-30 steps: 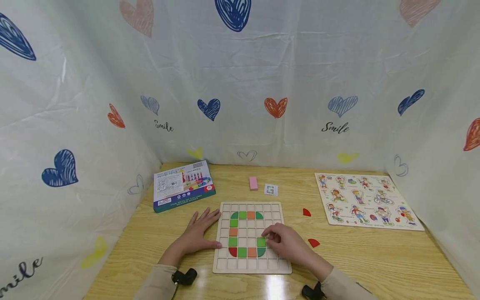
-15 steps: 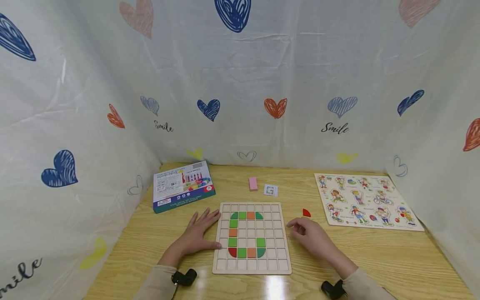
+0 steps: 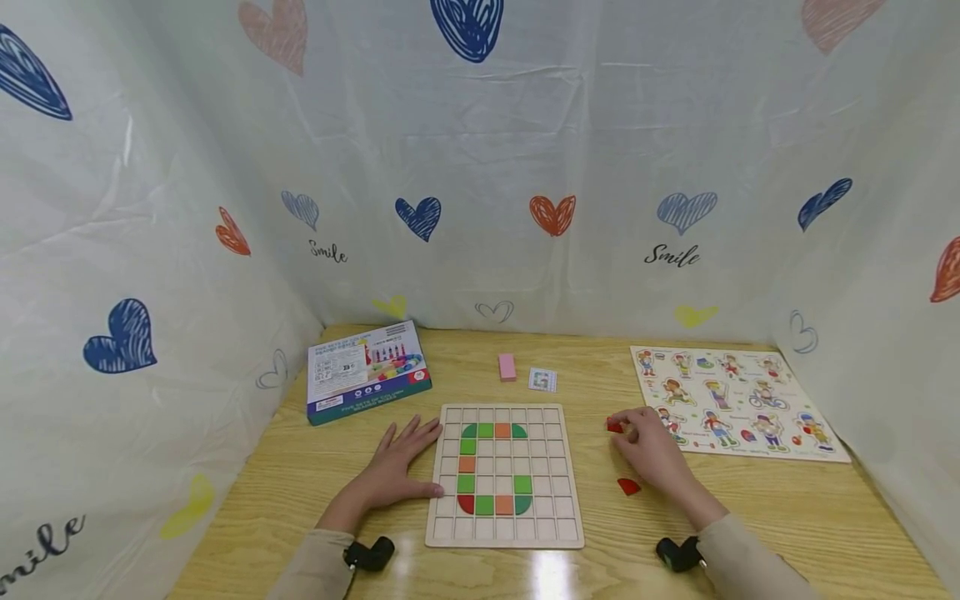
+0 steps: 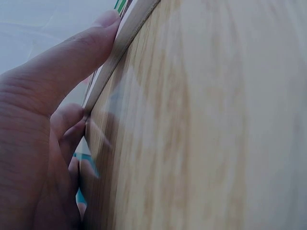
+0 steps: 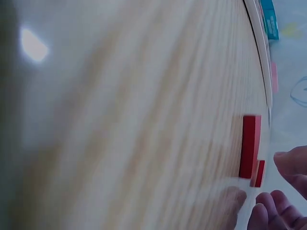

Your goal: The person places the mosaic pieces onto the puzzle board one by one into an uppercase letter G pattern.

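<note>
My left hand [image 3: 395,468] lies at the left edge of a wooden grid board [image 3: 551,531], its fingers spread. The thumb [image 4: 91,45] rests on the board's edge. Green, orange and red tiles form a ring with a gap on its right side. Over on the right, my right hand [image 3: 654,450] is bent over a red quarter-round tile [image 3: 614,426], fingertips at it. In the right wrist view its fingers stand apart beside that tile [image 5: 260,173], with no clear grip. A second red quarter-round tile [image 3: 628,486] lies nearer on the table.
A boxed game [image 3: 367,371] stands at the back left. A pink block [image 3: 507,367] and a small pattern card [image 3: 542,380] lie behind the grid board. To the right is a picture puzzle board [image 3: 738,408], close to my right hand. Curtains surround the table [image 3: 780,517].
My right hand has left the green tile on the board's right side and moved right and back to the farther red tile. The left hand keeps its place.
</note>
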`<state>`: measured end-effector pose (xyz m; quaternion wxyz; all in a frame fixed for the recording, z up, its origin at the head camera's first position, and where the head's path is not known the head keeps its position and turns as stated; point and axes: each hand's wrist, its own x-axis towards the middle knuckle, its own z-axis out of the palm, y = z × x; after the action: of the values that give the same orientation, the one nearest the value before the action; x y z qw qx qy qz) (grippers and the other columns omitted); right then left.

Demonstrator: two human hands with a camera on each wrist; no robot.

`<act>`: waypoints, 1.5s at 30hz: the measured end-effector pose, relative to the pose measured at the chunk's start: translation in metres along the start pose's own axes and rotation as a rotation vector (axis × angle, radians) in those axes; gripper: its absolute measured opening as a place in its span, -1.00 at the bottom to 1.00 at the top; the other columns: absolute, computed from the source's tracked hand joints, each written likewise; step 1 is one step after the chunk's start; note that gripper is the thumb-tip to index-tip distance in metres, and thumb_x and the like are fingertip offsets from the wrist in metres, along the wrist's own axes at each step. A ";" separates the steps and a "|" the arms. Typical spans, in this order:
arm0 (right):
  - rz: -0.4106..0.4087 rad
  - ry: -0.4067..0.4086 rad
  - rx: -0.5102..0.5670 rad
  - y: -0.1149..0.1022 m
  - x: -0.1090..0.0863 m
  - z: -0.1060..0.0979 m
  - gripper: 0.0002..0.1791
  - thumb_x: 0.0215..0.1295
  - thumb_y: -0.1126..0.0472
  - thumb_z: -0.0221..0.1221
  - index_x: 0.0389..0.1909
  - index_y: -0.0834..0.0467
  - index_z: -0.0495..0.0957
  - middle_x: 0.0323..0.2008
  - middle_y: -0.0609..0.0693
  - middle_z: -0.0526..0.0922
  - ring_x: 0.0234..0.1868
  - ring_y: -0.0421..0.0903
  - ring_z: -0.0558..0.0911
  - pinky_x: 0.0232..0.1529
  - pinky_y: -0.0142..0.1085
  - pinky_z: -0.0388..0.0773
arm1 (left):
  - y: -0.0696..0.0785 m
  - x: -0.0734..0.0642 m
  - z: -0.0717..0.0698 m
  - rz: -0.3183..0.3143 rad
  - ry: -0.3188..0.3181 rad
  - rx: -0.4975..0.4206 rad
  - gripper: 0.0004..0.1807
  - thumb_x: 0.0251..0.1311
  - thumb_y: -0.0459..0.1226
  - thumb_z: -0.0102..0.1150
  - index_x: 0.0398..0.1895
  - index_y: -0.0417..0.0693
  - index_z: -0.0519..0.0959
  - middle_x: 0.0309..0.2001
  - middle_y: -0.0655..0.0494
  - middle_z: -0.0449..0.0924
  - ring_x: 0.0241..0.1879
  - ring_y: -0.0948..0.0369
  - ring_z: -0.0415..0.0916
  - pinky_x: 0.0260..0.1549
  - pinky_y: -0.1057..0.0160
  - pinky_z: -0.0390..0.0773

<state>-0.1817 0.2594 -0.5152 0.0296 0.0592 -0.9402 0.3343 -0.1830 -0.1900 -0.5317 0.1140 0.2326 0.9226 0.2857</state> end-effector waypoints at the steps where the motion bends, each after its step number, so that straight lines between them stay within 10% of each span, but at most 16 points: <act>1: 0.002 0.001 -0.004 0.002 0.002 -0.001 -0.74 0.33 0.30 0.30 0.02 0.22 0.66 -0.13 0.16 0.50 -0.39 -0.10 0.41 -0.42 -0.28 0.37 | 0.000 0.000 0.000 0.000 0.002 -0.001 0.12 0.06 0.30 0.37 0.62 0.08 0.15 0.62 0.12 0.03 0.62 -0.07 -0.29 0.49 -0.24 -0.46; 45: -0.039 -0.096 0.040 0.004 0.013 -0.005 -0.92 0.36 0.26 0.31 -0.18 0.09 0.62 -0.43 -0.11 0.56 -0.42 -0.17 0.48 -0.39 -0.33 0.42 | -0.001 0.000 0.000 -0.001 -0.005 -0.001 0.11 0.07 0.30 0.36 0.62 0.09 0.14 0.62 0.13 0.02 0.62 -0.06 -0.30 0.49 -0.23 -0.46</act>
<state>-0.1947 0.2643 -0.5128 -0.0104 0.0941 -0.9324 0.3489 -0.1836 -0.1909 -0.5322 0.1168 0.2327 0.9224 0.2852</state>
